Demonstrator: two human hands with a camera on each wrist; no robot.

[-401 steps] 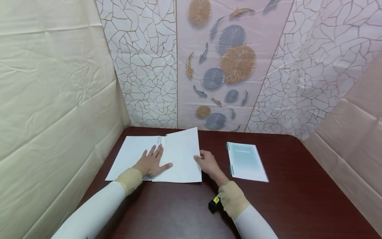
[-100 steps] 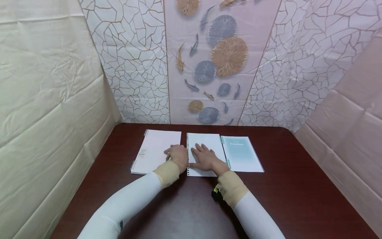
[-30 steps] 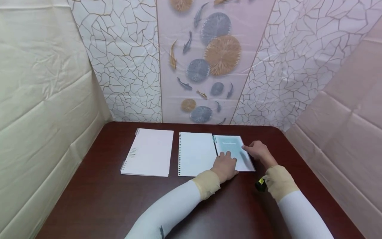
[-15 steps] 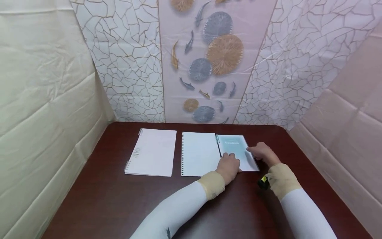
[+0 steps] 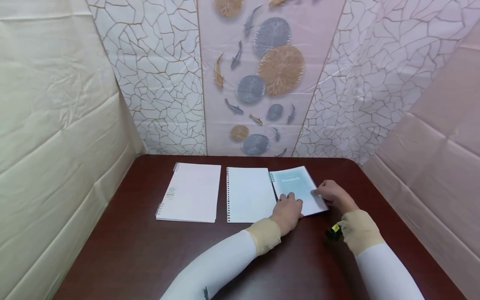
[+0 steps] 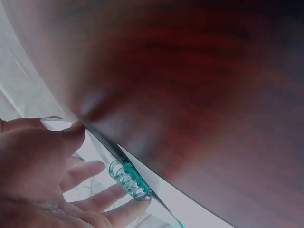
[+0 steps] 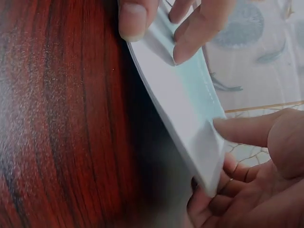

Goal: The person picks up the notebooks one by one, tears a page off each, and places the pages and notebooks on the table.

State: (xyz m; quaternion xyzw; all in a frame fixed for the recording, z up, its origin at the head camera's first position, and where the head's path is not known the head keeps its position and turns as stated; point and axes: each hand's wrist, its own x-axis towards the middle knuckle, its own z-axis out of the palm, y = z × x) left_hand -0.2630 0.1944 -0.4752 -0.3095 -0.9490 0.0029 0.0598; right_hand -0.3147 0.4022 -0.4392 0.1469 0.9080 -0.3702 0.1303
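A small spiral notebook (image 5: 292, 180) with a teal-to-white cover reading "freedom" lies at the right of the row, its right side tipped up. My right hand (image 5: 335, 196) pinches its right edge, thumb on the cover and fingers beneath, as the right wrist view shows. Over the lower left part, my left hand (image 5: 288, 213) holds the same notebook by its near edge, thumb at the edge and fingers on the cover. The teal ring binding (image 6: 128, 179) passes close to its fingertips. In the middle lies a white hole-punched sheet (image 5: 249, 193), its lower right corner hidden behind the left hand.
At the left rests a larger white notebook (image 5: 193, 191) with clear rings and a small printed mark. All lie on a dark red-brown table (image 5: 187, 258). A patterned cloth (image 5: 165, 83) hangs behind, and plain beige cloths stand along both sides.
Both hands have come over from the left notebook and the white sheet to the teal notebook. In the last half second its right side has risen and tilted. Earlier, the left notebook lay spread out.
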